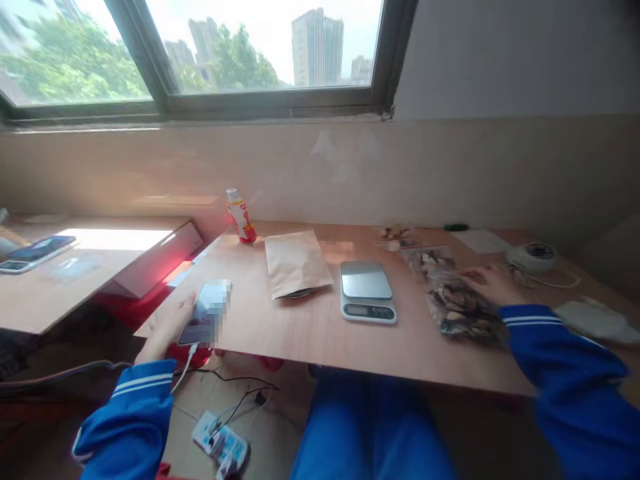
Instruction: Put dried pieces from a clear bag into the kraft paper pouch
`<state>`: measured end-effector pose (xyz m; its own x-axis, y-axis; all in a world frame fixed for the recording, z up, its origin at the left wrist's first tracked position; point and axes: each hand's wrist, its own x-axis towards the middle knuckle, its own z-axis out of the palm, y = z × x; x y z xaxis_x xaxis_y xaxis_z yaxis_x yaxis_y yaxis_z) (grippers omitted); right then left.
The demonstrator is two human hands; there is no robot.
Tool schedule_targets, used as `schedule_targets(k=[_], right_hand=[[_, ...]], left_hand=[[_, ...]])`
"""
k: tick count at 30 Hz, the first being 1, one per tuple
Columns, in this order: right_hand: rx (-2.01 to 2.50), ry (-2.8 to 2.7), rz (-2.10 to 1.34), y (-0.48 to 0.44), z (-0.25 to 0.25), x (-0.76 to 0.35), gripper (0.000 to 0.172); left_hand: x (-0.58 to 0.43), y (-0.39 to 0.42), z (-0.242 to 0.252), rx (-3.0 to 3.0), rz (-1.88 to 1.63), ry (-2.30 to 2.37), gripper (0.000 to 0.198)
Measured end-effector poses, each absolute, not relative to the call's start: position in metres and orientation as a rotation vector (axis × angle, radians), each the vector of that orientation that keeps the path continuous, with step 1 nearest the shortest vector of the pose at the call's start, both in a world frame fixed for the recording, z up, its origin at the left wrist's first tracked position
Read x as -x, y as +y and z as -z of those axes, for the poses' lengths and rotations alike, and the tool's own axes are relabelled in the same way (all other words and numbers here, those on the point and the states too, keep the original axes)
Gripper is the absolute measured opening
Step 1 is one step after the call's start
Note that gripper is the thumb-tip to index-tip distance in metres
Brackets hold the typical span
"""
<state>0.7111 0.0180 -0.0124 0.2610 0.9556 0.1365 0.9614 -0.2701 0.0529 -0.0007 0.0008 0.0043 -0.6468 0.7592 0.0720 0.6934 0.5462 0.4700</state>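
My left hand (167,325) holds a smartphone (206,312) at the near left corner of the wooden table (320,333); a white cable runs down from the phone. My right hand (493,281) rests flat on the table at the right, touching a clear plastic bag of dried brown pieces (460,303). A small digital kitchen scale (367,290) sits in the middle between the hands. To its left lies a brown kraft paper pouch (296,263). Both arms wear blue sleeves with white stripes.
A small red and white bottle (241,216) stands at the table's back left. A white round device (532,257) with a cord lies at the right. Another phone (37,251) lies on a lower desk at the left. A power strip (221,444) sits on the floor.
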Motion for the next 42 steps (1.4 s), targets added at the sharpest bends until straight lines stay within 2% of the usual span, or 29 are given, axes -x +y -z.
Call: schedule_targets(k=[4,7,11,16,24,34,37,40,42], right_hand=[[2.321,-1.855,0.303,0.008,0.010,-0.716,0.024],[2.246,-1.815,0.290,0.001,0.007,-0.714,0.021],[2.217,-1.748,0.237,-0.008,0.005,-0.706,0.019],[2.132,-1.731,0.209,-0.021,0.007,-0.701,0.018],[2.177,-1.689,0.174,-0.033,0.006,-0.695,0.018],[2.178,-1.662,0.373,-0.037,-0.001,-0.675,0.025],[1.984,-1.689,0.417,-0.039,-0.012,-0.642,0.032],[1.511,-1.974,0.200,-0.040,-0.026,-0.575,0.037],[1.287,-2.148,0.104,-0.039,-0.034,-0.519,0.050]], left_hand=[[-0.038,-0.013,-0.014,-1.344,-0.660,2.671,0.049],[-0.097,-0.026,-0.013,-1.590,-0.837,2.574,0.045],[-0.175,-0.026,0.006,-1.923,-0.772,2.241,0.043],[-0.212,-0.007,0.033,-1.864,-0.673,2.293,0.057],[-0.190,0.007,0.047,-1.776,-1.267,2.006,0.022],[-0.185,-0.012,0.026,-1.716,-1.639,1.915,0.020],[-0.191,-0.023,0.015,-1.679,-1.730,1.895,0.020],[-0.199,-0.033,0.006,-1.639,-1.777,1.881,0.021],[-0.204,-0.039,0.001,-1.613,-1.793,1.880,0.021]])
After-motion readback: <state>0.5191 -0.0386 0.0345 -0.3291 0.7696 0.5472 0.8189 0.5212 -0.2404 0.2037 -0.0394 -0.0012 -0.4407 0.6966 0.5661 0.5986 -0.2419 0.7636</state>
